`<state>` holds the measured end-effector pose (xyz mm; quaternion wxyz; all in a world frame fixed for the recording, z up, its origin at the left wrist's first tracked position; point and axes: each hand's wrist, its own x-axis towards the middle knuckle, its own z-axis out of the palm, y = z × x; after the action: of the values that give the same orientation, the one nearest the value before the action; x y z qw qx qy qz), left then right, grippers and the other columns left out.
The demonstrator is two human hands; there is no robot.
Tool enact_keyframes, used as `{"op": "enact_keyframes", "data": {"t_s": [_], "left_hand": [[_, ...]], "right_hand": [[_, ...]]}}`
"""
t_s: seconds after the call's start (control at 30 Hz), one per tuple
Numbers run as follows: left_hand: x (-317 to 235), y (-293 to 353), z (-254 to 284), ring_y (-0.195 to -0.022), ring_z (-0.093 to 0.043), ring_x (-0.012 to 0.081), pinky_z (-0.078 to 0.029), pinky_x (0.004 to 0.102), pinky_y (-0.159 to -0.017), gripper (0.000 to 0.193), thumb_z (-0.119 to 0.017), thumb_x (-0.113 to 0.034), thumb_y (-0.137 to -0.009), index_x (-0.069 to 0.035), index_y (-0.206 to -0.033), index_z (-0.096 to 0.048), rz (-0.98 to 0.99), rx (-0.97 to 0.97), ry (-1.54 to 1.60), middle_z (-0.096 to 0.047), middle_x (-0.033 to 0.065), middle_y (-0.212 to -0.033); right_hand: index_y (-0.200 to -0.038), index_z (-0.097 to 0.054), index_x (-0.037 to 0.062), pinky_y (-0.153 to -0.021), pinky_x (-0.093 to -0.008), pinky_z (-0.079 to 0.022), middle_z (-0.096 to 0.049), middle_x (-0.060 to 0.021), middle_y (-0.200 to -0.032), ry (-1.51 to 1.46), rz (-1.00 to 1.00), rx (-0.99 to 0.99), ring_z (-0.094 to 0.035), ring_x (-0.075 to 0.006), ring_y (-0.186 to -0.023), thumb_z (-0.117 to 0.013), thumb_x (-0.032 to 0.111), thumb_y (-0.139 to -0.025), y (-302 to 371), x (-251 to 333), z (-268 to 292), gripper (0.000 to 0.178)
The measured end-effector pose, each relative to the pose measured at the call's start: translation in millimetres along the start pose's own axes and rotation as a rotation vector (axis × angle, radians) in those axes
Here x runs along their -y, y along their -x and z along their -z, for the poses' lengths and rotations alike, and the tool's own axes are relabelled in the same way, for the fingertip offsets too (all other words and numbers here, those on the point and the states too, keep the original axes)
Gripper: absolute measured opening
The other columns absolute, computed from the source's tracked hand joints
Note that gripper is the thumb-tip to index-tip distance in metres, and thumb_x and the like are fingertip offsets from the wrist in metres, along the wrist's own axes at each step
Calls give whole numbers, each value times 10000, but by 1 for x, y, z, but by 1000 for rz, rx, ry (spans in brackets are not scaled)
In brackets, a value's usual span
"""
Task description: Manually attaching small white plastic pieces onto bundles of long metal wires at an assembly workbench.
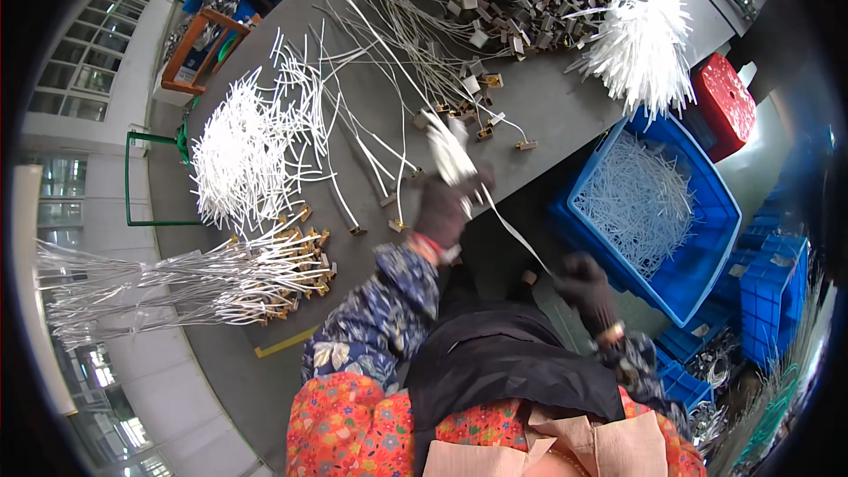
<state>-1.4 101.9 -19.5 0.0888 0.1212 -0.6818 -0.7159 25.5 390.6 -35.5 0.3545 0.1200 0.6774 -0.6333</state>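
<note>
My left hand (444,209), in a dark glove, is closed round a bundle of white sleeves (452,152) over the front edge of the grey table (530,155). From that hand a thin white wire (517,234) stretches down to the right. My right hand (587,293), also gloved, is closed on the lower end of this wire, off the table and beside the blue bin. Near my left hand lie a few loose wires with white sleeves (375,163) and small brass-coloured end pieces (397,225). Both hands are slightly blurred.
Short white sleeves (243,155) lie heaped at left, above a bundle of sleeved wires (256,287). Metal blocks (530,0) pile at the back, beside a white sleeve bundle (640,40). A blue bin (707,274) of white strands and a red stool (724,106) stand right.
</note>
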Motion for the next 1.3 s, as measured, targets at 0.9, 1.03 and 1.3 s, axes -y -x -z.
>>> {"op": "enact_keyframes", "data": {"t_s": [0.9,1.03,1.3], "left_hand": [[30,-36,-57,-493,-538,165,-412,305,-429,289,-660,-312,-908,-26,-888,-626,318,-497,699,-599,67,-676],[3,-71,-4,-564,-592,172,-476,309,-517,306,-636,-296,-915,-9,-810,-653,121,-386,545,-624,69,-671],[-45,-108,69,-702,-663,224,-573,361,-657,270,-612,-279,-941,-12,-971,-633,-82,-414,555,-672,111,-842]], "right_hand": [[-735,-589,61,-550,-395,-449,-522,-110,-681,822,388,464,-550,-304,-651,-649,114,-675,11,-22,48,99],[-726,-590,81,-565,-392,-452,-512,-121,-677,1100,616,438,-559,-303,-660,-656,111,-664,52,-108,129,96],[-690,-561,63,-484,-305,-407,-520,-23,-615,249,-414,-17,-518,-142,-536,-671,93,-727,65,-89,112,120]]}}
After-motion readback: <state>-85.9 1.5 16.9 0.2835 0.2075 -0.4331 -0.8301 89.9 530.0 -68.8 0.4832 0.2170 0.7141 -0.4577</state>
